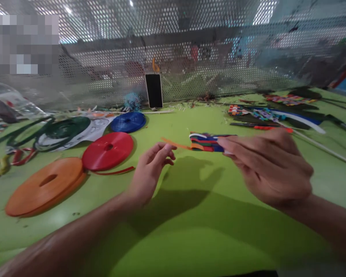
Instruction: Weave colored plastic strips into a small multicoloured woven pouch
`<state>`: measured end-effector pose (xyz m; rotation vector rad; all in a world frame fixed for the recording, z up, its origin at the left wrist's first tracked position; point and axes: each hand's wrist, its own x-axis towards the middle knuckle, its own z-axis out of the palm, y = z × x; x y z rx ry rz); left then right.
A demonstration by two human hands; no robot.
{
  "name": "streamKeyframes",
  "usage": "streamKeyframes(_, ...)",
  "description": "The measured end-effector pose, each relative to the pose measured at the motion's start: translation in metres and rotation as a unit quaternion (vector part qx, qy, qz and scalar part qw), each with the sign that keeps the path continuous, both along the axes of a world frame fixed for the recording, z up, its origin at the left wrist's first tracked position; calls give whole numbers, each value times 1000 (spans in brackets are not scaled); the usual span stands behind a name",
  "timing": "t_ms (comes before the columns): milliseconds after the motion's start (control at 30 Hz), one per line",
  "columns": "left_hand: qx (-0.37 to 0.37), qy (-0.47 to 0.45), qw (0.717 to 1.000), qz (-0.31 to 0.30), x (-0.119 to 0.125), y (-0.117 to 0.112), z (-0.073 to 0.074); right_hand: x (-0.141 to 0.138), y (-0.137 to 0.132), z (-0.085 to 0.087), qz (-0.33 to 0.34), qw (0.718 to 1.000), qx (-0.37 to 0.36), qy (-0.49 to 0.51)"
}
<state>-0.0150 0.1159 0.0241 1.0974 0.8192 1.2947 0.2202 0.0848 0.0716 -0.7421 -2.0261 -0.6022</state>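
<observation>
Orange strip (pixel 182 146) is linking the pinching left hand (pixel 151 165) to a striped bundle (pixel 204 142) the right hand (pixel 272 165) is gripping; a phone (pixel 154 91) is leaning at the table's (pixel 173 238) far edge.

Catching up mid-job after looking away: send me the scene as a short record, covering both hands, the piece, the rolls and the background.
Left hand: pinching an orange strip
Right hand: gripping a multicoloured strip piece
Strip: runs from the left fingertips to the piece
Rolls, left side: orange roll, red roll, blue roll, green roll
Background: phone-like slab upright before perforated mesh
</observation>
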Motion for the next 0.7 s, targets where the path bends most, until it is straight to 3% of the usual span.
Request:
streamKeyframes(67,-19,-8,1000,-11,-1,2,1,4,-2,1,15,1000,-7,16)
streamKeyframes(133,-99,-24,988,-118,-1,3,3,6,2,-3,54,996,-42,50)
streamKeyframes(200,-175,-48,951,-252,0,2,3,5,8,-8,90,990,-86,67)
streamKeyframes(267,-207,-74,924,-312,2,-1,3,3,15,-12,121,980,-136,82)
streamKeyframes(367,-208,-86,929,-294,6,-10,4,-1,18,-12,149,960,-211,109)
streamKeyframes(467,-184,-76,947,-252,10,-17,7,-3,16,-11,122,956,-246,105)
streamKeyframes(600,-165,-62,974,-143,13,-15,10,0,11,-14,46,985,-149,75)
streamKeyframes(700,-160,-66,980,-98,14,-13,10,-3,8,-21,70,990,-121,-16)
